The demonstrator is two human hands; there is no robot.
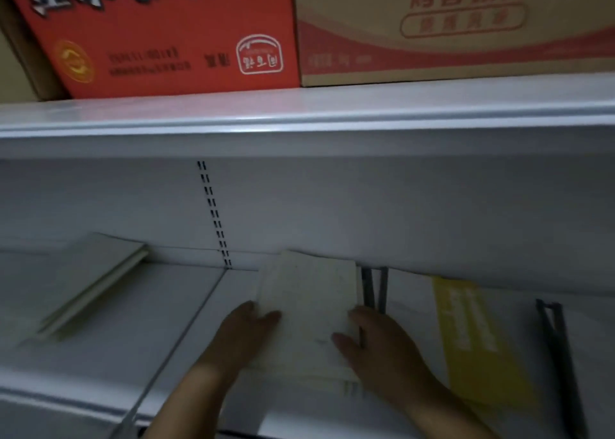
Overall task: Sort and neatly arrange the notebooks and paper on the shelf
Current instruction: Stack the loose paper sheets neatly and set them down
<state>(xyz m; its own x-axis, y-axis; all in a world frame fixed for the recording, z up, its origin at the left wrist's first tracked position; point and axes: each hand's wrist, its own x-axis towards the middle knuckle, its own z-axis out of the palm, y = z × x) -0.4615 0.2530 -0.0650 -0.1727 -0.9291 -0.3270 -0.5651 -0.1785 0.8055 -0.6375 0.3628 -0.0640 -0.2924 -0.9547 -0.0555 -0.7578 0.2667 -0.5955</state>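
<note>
Camera: one wide-angle view, worn on your head.
Facing: forward and a little down, into the white shelf (pixel 100 355), its back panel square ahead of you.
Nearness: close in; your left hand (pixel 243 332) and right hand (pixel 382 342) cross the bottom edge.
Top of frame: upper shelf (pixel 299 115) and the red carton (pixel 166 39) on it, seen from slightly above the shelf's lip.
Edges: straight lines bow; picture soft.

Bare shelf (pixel 173 308) lies open between the slanted notebook (pixel 96 282) and the paper stack (pixel 309 308); a yellow booklet (pixel 479 342) crowds its right.
</note>
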